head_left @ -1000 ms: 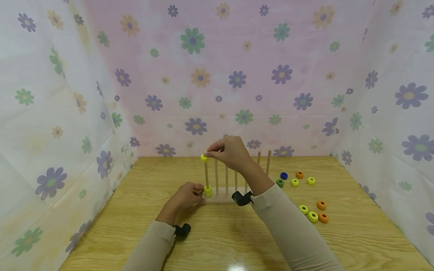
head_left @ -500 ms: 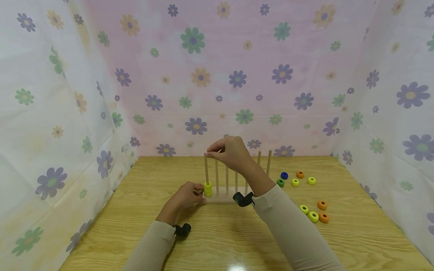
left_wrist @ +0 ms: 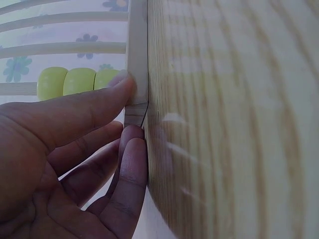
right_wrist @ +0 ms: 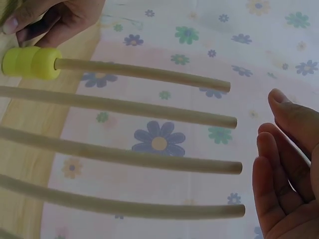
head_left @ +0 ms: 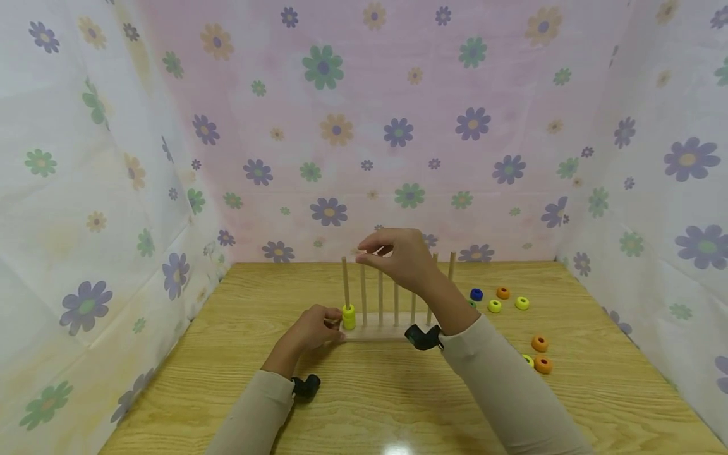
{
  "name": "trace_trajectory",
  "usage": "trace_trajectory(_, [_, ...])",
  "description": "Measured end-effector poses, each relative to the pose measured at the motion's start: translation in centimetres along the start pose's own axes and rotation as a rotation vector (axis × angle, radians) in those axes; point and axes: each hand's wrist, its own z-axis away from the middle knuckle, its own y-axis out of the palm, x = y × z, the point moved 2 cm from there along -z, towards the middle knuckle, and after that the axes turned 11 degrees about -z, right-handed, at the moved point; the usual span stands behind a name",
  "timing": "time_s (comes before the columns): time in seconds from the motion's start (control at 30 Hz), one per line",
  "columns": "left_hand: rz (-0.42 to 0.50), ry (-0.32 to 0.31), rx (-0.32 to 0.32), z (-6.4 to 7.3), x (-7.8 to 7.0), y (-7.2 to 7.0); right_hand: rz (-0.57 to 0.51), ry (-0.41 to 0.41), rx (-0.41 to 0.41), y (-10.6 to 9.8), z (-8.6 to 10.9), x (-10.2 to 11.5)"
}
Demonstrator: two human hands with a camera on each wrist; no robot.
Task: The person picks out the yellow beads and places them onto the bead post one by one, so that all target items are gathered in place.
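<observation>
A wooden peg stand (head_left: 378, 332) with several upright pegs stands on the table. Three yellow beads (left_wrist: 79, 81) are stacked at the foot of its leftmost peg (head_left: 345, 284). My left hand (head_left: 313, 328) grips the left end of the stand's base (left_wrist: 137, 59), thumb on top and fingertips against the end. My right hand (head_left: 400, 256) is raised beside the peg tops, thumb and fingers apart with nothing between them. In the right wrist view the right hand (right_wrist: 289, 174) is a little beyond the free ends of the pegs.
Loose beads lie on the right of the wooden table (head_left: 188, 392): a blue bead (head_left: 476, 294), orange beads (head_left: 539, 344), yellow beads (head_left: 522, 303) and a partly hidden green one (head_left: 473, 304). My right forearm (head_left: 500, 379) covers some of that side. Floral cloth (head_left: 324, 158) surrounds the table.
A yellow bead at the top of the leftmost peg has dropped onto the beads at its foot. My right hand has let go and shifted right. The left hand has stayed still.
</observation>
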Motion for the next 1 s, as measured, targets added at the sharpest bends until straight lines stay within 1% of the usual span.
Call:
trace_trajectory(0.13, [0.004,0.009,0.005,0.0,0.1,0.1,0.025,-0.03,-0.015,-0.7,0.8,-0.2])
trace_trajectory(0.3, [0.023,0.01,0.016,0.1,0.0,0.2,0.052,-0.063,-0.054,-1.8,1.9,-0.4])
trace_trajectory(0.47, [0.036,0.01,0.021,0.2,-0.2,0.2,0.06,-0.083,-0.06,-2.9,2.9,-0.9])
trace_trajectory(0.63, [0.018,0.012,0.014,0.2,-0.3,0.1,0.038,-0.071,-0.065,-3.8,4.1,-1.6])
trace_trajectory(0.8, [0.0,0.017,0.009,0.1,-0.1,0.0,0.037,-0.036,-0.073,-4.7,5.6,-2.1])
trace_trajectory(1.0, [0.008,0.014,0.008,0.1,0.0,0.0,0.042,-0.017,-0.085,-5.5,7.0,-2.6])
